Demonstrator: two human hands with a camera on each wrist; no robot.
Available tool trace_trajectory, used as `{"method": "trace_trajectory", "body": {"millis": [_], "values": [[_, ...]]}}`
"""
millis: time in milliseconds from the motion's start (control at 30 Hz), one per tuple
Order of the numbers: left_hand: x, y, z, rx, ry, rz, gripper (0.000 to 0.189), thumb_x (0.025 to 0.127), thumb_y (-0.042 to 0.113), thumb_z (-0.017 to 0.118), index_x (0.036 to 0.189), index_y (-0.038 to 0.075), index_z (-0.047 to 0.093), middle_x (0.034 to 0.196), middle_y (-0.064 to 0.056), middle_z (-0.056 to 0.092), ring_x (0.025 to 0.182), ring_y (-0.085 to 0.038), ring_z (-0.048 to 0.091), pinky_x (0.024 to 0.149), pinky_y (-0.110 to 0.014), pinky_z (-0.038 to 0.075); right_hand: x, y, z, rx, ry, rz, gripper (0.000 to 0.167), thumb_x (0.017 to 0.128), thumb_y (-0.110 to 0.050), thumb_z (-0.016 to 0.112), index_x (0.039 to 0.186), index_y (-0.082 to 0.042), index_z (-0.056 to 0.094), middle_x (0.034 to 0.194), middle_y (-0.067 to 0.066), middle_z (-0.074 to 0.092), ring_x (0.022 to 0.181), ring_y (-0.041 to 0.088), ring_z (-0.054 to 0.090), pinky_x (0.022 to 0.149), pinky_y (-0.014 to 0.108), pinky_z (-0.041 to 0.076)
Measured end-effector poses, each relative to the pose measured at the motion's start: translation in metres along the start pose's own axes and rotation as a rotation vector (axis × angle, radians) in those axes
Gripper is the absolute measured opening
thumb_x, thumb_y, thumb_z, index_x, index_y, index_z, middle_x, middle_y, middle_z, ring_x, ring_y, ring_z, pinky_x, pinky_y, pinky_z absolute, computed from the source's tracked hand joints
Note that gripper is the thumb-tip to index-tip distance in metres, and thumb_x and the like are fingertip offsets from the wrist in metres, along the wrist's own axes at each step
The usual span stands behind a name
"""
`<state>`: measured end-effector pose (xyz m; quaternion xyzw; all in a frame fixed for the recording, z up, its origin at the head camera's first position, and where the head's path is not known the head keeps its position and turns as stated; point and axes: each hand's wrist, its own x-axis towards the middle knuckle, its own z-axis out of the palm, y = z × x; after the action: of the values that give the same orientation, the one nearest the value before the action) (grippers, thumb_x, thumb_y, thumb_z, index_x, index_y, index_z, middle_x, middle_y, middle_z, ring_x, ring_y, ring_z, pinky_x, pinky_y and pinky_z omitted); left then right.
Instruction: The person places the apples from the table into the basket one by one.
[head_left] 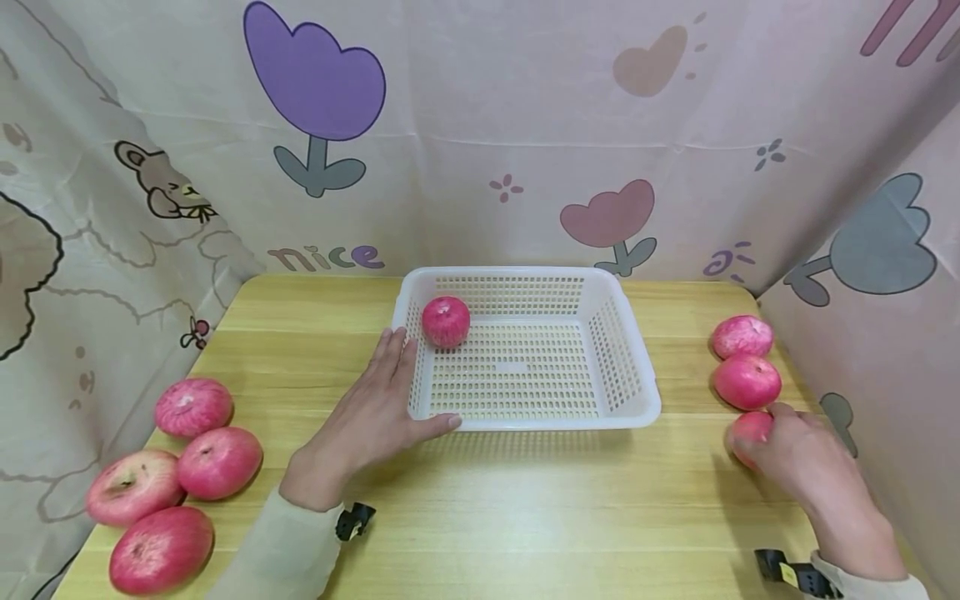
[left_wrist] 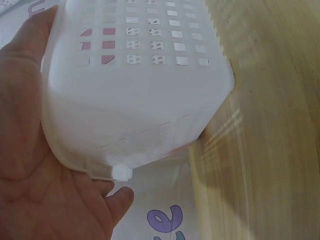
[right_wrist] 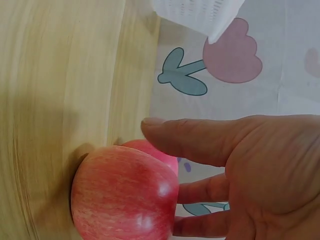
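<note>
A white plastic basket (head_left: 525, 421) stands on the table with one apple (head_left: 446, 322) in its back left corner. My left hand (head_left: 375, 417) rests at the basket's front left corner, fingers fairly straight along the left rim and thumb over the front rim. In the left wrist view, the palm (left_wrist: 45, 165) lies against the basket's rim. At the right, my right hand (head_left: 810, 458) is around the nearest apple (head_left: 750, 433) of a row. In the right wrist view, the thumb (right_wrist: 195, 140) extends straight above that apple (right_wrist: 125, 195), and fingers reach its far side.
Two more apples, one pink (head_left: 747, 382) and one paler (head_left: 742, 336), sit behind the one at my right hand. Several apples (head_left: 220, 463) cluster on the table's left side. A printed cloth (head_left: 465, 125) hangs behind the wooden table (head_left: 525, 517) and along both sides.
</note>
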<state>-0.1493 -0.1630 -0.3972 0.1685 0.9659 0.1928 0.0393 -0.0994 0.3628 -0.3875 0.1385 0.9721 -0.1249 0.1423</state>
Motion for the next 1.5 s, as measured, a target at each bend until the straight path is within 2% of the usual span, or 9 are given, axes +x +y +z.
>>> {"method": "trace_trajectory", "body": {"millis": [167,500,767,1100,1500], "values": [[-0.0001,0.0005,0.0002,0.002,-0.002,0.005,0.141,0.077,0.095,0.057,0.168,-0.001,0.010,0.177,-0.021,0.000,0.165,-0.038,-0.003,0.127,-0.059,0.024,0.0006,-0.0003,0.0015,-0.018,-0.007,-0.007,0.070,0.092,-0.043,0.064,0.130,0.014,0.049,0.116,0.041,0.052,0.105,0.055,0.047,0.082,0.068,0.047],[-0.0001,0.0011,0.0000,0.003,-0.002,0.004,0.140,0.077,0.092,0.061,0.168,-0.001,0.011,0.177,-0.020,0.001,0.165,-0.037,-0.003,0.127,-0.059,0.025,0.0030,-0.0004,0.0055,0.001,-0.017,0.074,0.090,0.092,-0.048,0.069,0.138,0.020,0.035,0.125,0.048,0.040,0.110,0.061,0.046,0.091,0.078,0.044],[0.0001,0.0013,0.0007,0.000,-0.008,0.002,0.140,0.077,0.093,0.060,0.168,0.000,0.010,0.178,-0.019,0.000,0.165,-0.037,-0.004,0.128,-0.058,0.024,0.0060,0.0072,0.0078,-0.007,0.000,0.036,0.085,0.093,-0.049,0.068,0.139,0.017,0.038,0.125,0.047,0.045,0.112,0.063,0.049,0.089,0.076,0.045],[0.0002,0.0011,-0.0011,0.004,-0.013,-0.002,0.140,0.077,0.093,0.060,0.168,0.000,0.010,0.178,-0.019,0.000,0.165,-0.037,-0.004,0.128,-0.058,0.024,0.0084,0.0083,0.0060,-0.016,-0.014,0.047,0.088,0.092,-0.050,0.070,0.141,0.016,0.037,0.127,0.047,0.043,0.115,0.064,0.046,0.090,0.078,0.044],[0.0003,0.0020,-0.0014,0.002,-0.021,-0.013,0.139,0.077,0.093,0.061,0.168,0.000,0.010,0.178,-0.018,-0.001,0.165,-0.036,-0.005,0.128,-0.059,0.023,0.0056,0.0072,0.0040,0.002,-0.009,0.036,0.088,0.090,-0.049,0.073,0.138,0.016,0.039,0.122,0.045,0.048,0.108,0.060,0.050,0.088,0.074,0.046]]}}
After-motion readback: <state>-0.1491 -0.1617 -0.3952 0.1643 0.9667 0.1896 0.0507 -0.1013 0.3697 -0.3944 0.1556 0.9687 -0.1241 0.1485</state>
